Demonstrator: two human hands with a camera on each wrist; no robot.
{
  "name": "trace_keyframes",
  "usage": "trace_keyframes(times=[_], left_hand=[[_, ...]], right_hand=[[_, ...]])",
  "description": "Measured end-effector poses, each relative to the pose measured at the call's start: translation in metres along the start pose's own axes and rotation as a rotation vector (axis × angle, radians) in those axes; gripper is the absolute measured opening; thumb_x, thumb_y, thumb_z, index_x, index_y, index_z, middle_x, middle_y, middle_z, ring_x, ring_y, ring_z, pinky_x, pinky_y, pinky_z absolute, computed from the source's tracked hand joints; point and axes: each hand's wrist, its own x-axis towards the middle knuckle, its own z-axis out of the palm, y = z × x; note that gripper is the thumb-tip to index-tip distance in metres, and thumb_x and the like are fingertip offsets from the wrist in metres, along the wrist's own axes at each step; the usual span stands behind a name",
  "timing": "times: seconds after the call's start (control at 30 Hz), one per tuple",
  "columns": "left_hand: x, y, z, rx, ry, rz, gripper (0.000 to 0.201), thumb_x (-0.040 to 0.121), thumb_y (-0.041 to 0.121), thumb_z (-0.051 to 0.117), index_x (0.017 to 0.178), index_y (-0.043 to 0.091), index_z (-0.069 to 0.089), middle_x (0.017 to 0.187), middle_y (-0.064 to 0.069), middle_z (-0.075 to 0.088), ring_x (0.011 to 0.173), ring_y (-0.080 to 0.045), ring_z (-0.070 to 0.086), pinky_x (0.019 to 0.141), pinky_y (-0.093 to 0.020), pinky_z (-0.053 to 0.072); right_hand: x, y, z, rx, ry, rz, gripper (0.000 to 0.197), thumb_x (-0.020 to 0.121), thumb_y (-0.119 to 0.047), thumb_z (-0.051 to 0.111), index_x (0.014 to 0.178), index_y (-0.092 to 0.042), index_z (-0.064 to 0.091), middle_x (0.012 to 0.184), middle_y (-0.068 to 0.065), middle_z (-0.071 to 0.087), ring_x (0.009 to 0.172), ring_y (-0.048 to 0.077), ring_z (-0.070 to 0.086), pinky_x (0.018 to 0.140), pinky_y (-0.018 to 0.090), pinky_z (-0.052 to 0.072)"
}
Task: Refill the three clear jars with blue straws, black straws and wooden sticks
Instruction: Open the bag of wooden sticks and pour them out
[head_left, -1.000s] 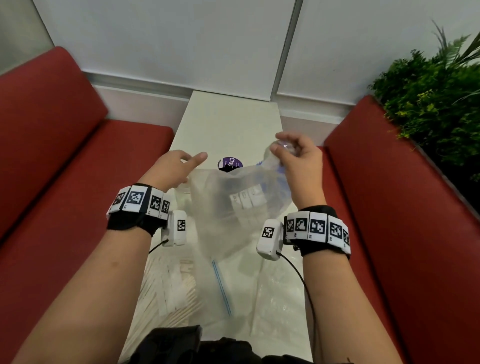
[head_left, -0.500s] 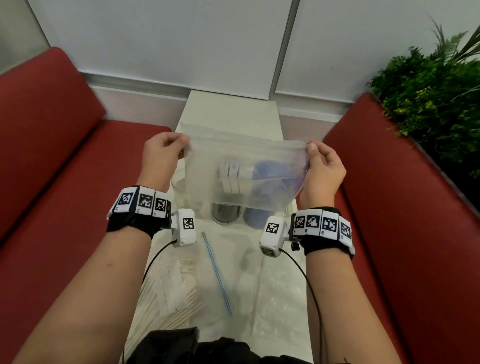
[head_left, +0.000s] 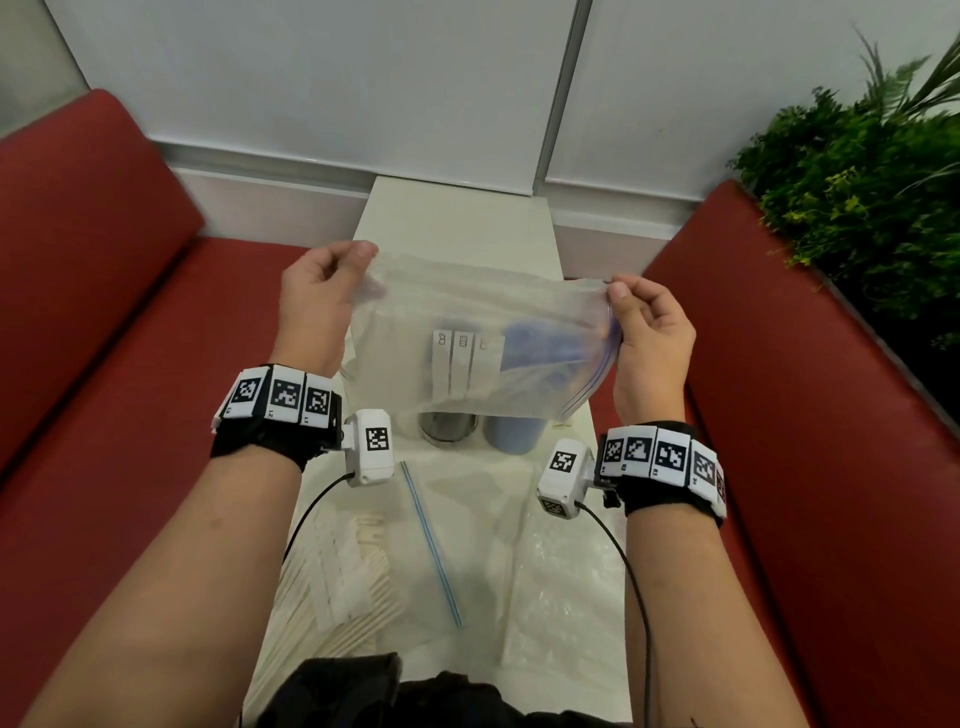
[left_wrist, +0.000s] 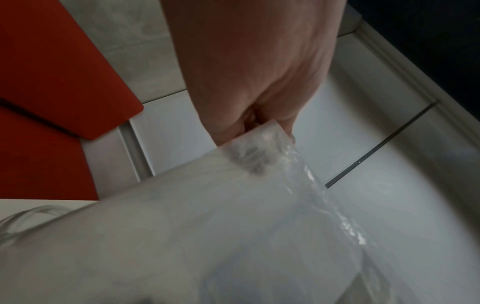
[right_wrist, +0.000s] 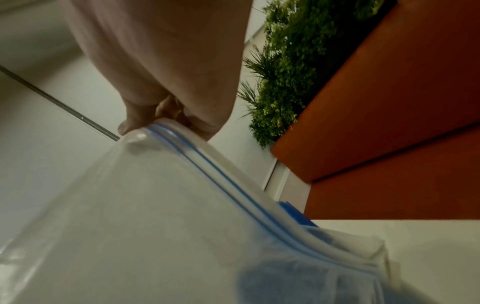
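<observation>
Both my hands are pinching a clear plastic bag (head_left: 467, 353) by its top corners, left hand (head_left: 317, 306) and right hand (head_left: 652, 345), above the jars (head_left: 449, 428) on the table (head_left: 457, 218).

At the centre of the frame, the left hand (head_left: 317, 301) and the right hand (head_left: 649, 338) each pinch an upper corner of a clear zip bag (head_left: 467, 338), stretched flat between them above the narrow white table (head_left: 457, 218). Behind the bag stand a jar of black straws (head_left: 448, 428) and, just right of it, a jar of blue straws (head_left: 517, 434). Lower down, a bag of wooden sticks (head_left: 337, 577) lies at the left, more clear plastic (head_left: 566, 582) at the right. Red benches (head_left: 104, 322) flank the table.
</observation>
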Motion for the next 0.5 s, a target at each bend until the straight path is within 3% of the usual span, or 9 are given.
trace_keyframes(times=[0.13,0.2,0.27,0.33,0.37,0.43,0.5], left_hand=[[-0.001,0.007,0.003,0.087,0.069,0.103,0.021,0.083,0.036,0.078,0.095,0.018,0.078,0.081,-0.011,0.068,0.071,-0.013,0.061,0.072,-0.028,0.055],[-0.004,0.011,0.007,0.16,0.096,0.156,0.021,0.08,0.041,0.079,0.086,0.021,0.078,0.073,-0.011,0.063,0.063,-0.015,0.054,0.06,-0.024,0.05],[-0.007,0.017,0.012,0.258,0.1,0.194,0.032,0.079,0.049,0.079,0.077,0.018,0.074,0.062,-0.01,0.058,0.053,-0.017,0.048,0.053,-0.024,0.043],[-0.012,0.024,0.02,0.332,0.031,0.222,0.046,0.079,0.054,0.077,0.074,0.009,0.07,0.053,0.001,0.052,0.046,-0.014,0.043,0.049,-0.025,0.039],[-0.015,0.028,0.026,0.354,-0.032,0.236,0.049,0.081,0.054,0.076,0.073,0.006,0.067,0.05,0.01,0.05,0.045,-0.01,0.042,0.048,-0.023,0.038],[-0.022,0.035,0.041,0.423,-0.186,0.272,0.047,0.083,0.048,0.076,0.071,0.004,0.064,0.048,0.016,0.052,0.045,-0.002,0.042,0.046,-0.016,0.037],[-0.028,0.041,0.054,0.456,-0.315,0.286,0.04,0.084,0.046,0.076,0.069,0.01,0.065,0.05,0.014,0.055,0.047,-0.003,0.043,0.047,-0.017,0.038]], right_hand=[[0.0,0.004,-0.004,-0.061,0.086,0.023,0.006,0.092,-0.006,0.07,0.096,-0.011,0.071,0.076,-0.002,0.074,0.067,0.008,0.063,0.065,0.022,0.053],[0.0,0.006,-0.006,-0.194,0.126,0.044,0.006,0.092,-0.008,0.071,0.093,-0.014,0.072,0.079,0.002,0.073,0.071,0.014,0.063,0.072,0.034,0.057],[0.0,0.006,-0.006,-0.495,0.174,0.031,0.007,0.091,-0.017,0.071,0.097,-0.018,0.073,0.095,0.003,0.072,0.083,0.016,0.064,0.088,0.045,0.056],[-0.004,-0.001,0.0,-0.79,0.156,-0.099,0.027,0.09,-0.035,0.072,0.114,-0.023,0.069,0.118,0.0,0.061,0.106,0.019,0.059,0.097,0.041,0.048],[-0.007,-0.008,0.006,-0.868,0.063,-0.198,0.038,0.088,-0.046,0.072,0.12,-0.029,0.064,0.126,-0.004,0.056,0.117,0.019,0.054,0.101,0.037,0.04],[-0.013,-0.02,0.026,-0.869,-0.312,-0.269,0.055,0.079,-0.062,0.073,0.127,-0.044,0.054,0.132,-0.015,0.055,0.126,0.01,0.049,0.105,0.035,0.035],[-0.019,-0.023,0.045,-0.85,-0.685,-0.098,0.063,0.073,-0.063,0.079,0.129,-0.042,0.058,0.126,-0.017,0.063,0.119,0.003,0.055,0.101,0.027,0.039]])
